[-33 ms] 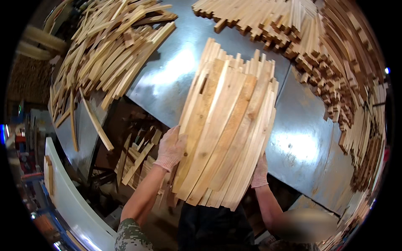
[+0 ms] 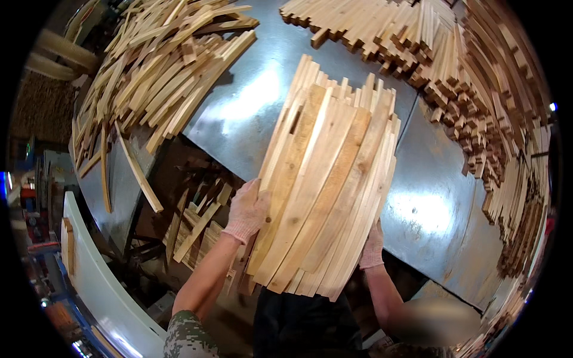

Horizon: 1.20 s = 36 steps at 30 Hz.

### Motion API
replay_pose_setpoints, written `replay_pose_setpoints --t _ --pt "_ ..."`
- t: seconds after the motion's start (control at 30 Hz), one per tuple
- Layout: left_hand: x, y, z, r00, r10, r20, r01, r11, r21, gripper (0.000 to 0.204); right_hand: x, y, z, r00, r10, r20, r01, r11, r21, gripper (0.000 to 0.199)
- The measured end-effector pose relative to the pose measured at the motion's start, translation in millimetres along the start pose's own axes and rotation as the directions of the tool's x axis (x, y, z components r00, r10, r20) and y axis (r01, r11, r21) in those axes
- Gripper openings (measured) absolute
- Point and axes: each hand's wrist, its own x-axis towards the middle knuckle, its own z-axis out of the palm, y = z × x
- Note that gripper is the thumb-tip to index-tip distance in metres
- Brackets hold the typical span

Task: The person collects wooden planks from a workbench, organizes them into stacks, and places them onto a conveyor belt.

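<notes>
A wide bundle of pale wooden strips (image 2: 316, 197) lies across the metal table (image 2: 236, 128), its near end jutting past the edge toward my body. The strips run lengthwise side by side, with uneven far ends. My left hand (image 2: 248, 209), in a light pinkish knit glove, is closed on the bundle's left side. On the right side, my gloved right hand (image 2: 372, 246) grips the same bundle from beside and below; most of its fingers are hidden behind the wood.
Loose strips are heaped in a tangle (image 2: 173, 71) at the far left. Neatly stacked strips (image 2: 370, 27) line the far and right sides. Below the table's left edge, more offcuts (image 2: 200, 238) lie in a gap. A pale curved panel (image 2: 95, 262) stands at lower left.
</notes>
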Motion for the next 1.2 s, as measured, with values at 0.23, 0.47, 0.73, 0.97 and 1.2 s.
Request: replay_pose_setpoints --t 0.23,0.47,0.73,0.97,1.2 --pt "-24.6 20.1 -22.8 1.000 -0.007 0.017 0.004 0.991 0.135 0.050 -22.4 4.7 -9.7 0.996 0.077 -0.032 -0.078 0.997 -0.003 0.062" --pt "-15.9 22.4 -34.6 0.924 -0.246 0.293 0.301 0.940 -0.159 0.065 -17.0 16.7 -23.0 0.997 0.003 -0.075 -0.009 0.996 -0.085 0.063" --pt "-21.6 40.8 -25.0 0.899 -0.286 0.332 0.373 0.897 -0.236 0.070 -13.9 -2.9 -19.0 0.997 -0.063 -0.045 0.054 0.984 -0.171 0.060" --pt "-36.8 40.8 16.1 0.924 -0.285 0.254 0.334 0.925 -0.179 0.070 -4.1 -30.7 -45.7 0.998 0.057 -0.020 -0.059 0.994 -0.087 0.061" --pt "-32.1 34.9 14.0 0.856 -0.330 0.397 0.492 0.756 -0.432 0.067 -5.3 -39.0 -38.8 0.999 0.029 -0.020 -0.032 0.979 -0.204 0.065"
